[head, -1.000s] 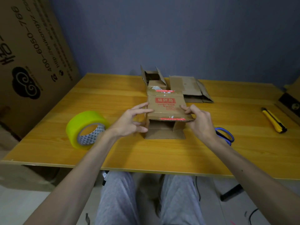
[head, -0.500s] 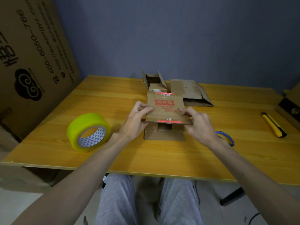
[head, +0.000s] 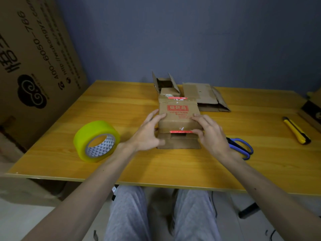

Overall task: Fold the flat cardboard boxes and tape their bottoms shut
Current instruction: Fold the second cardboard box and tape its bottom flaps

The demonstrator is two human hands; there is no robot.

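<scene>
Both hands have closed in on the box (head: 178, 115) since a second ago, their spread fingers now settled against it. Nearest, the left hand (head: 149, 131) presses fairly straight fingers along its left side, thumb by the lower flap. The right hand (head: 210, 133) pinches the top panel's near edge, fingers above and thumb at the red strip. The box sits mid-table (head: 156, 167), half shaped, its near end gaping and untaped. A tape roll (head: 96, 141) lies untouched to the left, scissors (head: 241, 146) and a utility knife (head: 295, 130) to the right. Farther back an opened box (head: 165, 84) stands beside flat cardboard (head: 203, 94), so I judge most folding and all taping remain.
</scene>
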